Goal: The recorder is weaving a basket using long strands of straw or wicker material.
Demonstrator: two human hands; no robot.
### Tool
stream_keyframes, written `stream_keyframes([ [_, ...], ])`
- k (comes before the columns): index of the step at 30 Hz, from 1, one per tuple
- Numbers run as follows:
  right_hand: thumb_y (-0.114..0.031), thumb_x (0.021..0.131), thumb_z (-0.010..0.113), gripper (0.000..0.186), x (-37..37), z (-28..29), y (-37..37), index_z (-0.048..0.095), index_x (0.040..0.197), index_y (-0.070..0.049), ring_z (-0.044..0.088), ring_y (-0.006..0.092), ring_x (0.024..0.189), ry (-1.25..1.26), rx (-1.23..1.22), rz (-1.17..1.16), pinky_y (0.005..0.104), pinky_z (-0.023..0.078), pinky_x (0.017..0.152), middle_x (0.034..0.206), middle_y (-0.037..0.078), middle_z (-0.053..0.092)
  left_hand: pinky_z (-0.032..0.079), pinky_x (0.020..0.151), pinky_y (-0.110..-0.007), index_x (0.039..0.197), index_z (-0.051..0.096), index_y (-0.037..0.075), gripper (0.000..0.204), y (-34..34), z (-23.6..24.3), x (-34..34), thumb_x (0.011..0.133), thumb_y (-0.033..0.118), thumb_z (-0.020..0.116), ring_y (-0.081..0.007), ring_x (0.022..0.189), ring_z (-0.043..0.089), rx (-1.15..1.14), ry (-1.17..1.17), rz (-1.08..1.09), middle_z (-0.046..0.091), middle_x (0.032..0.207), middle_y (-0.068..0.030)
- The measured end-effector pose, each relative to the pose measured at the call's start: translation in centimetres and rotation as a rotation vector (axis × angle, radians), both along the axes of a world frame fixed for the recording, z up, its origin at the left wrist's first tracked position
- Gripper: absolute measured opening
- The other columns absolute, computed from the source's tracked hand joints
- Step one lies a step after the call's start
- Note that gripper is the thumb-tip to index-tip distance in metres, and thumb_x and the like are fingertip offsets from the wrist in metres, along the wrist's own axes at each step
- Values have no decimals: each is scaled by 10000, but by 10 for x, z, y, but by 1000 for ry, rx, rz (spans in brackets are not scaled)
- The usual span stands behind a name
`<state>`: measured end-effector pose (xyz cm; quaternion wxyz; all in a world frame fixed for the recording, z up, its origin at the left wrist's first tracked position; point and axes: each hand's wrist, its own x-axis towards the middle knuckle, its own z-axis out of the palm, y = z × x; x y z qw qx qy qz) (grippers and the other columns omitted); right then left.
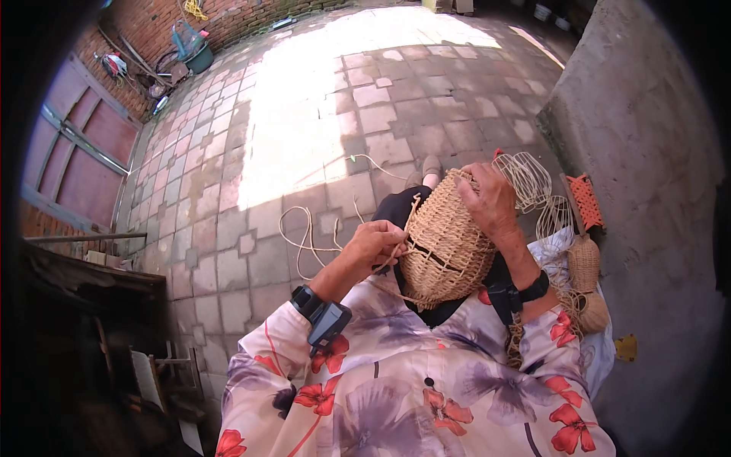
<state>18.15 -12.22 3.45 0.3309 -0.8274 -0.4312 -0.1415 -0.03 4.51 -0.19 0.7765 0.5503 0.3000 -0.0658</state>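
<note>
A pale tan woven basket (445,259) rests tilted on my lap, with a dark band across its side and loose cords at its left edge. My left hand (381,242) pinches a thin cord (411,221) against the basket's left side. My right hand (489,199) grips the upper right end of the basket, fingers curled at its rim. Long loose strands (308,236) curve out to the left over the paving. Both wrists carry black straps with devices.
Coiled cords (525,175), an orange woven piece (586,199) and a smaller basket (583,263) lie at my right by a concrete wall (647,152). At left are a door (84,145) and dark furniture (148,373). A green tub (199,59) stands by the brick wall.
</note>
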Motion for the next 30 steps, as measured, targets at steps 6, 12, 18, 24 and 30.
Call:
stream_keyframes([
  [6, -197, 816, 640, 178, -1, 0, -2, 625, 918, -52, 605, 320, 843, -24, 22, -2, 430, 478, 747, 864, 128, 631, 522, 587, -244, 846, 587, 76, 97, 2, 3, 5, 868, 122, 670, -109, 645, 605, -167, 68, 1, 611, 746, -19],
  [12, -181, 806, 640, 170, -2, 0, -3, 626, 916, -52, 605, 319, 845, -21, 38, -16, 432, 483, 751, 859, 124, 634, 513, 543, -224, 847, 582, 76, 94, -1, 8, 8, 848, 51, 673, -113, 593, 591, -196, 78, 19, 607, 736, -22],
  [18, -166, 801, 628, 167, -1, 1, -2, 621, 917, -46, 602, 319, 838, -39, 49, 13, 432, 484, 757, 853, 130, 631, 481, 488, -206, 863, 563, 91, 106, 5, 8, 11, 858, 77, 668, -90, 571, 582, -75, 105, -88, 605, 741, -12],
  [24, -155, 784, 623, 160, -1, -3, -1, 621, 904, -49, 600, 313, 838, -63, 64, 7, 438, 486, 751, 857, 123, 632, 509, 559, -284, 845, 658, 33, 130, -7, -1, 18, 798, 151, 625, -174, 618, 635, 483, 105, -201, 651, 719, -79],
  [30, -163, 779, 625, 161, -1, -2, 2, 622, 890, -46, 607, 301, 830, -57, 23, -1, 433, 491, 732, 854, 115, 641, 535, 701, -377, 850, 710, 0, 268, -12, -20, 20, 728, 204, 585, -322, 692, 663, 1057, -50, -225, 684, 812, -189],
])
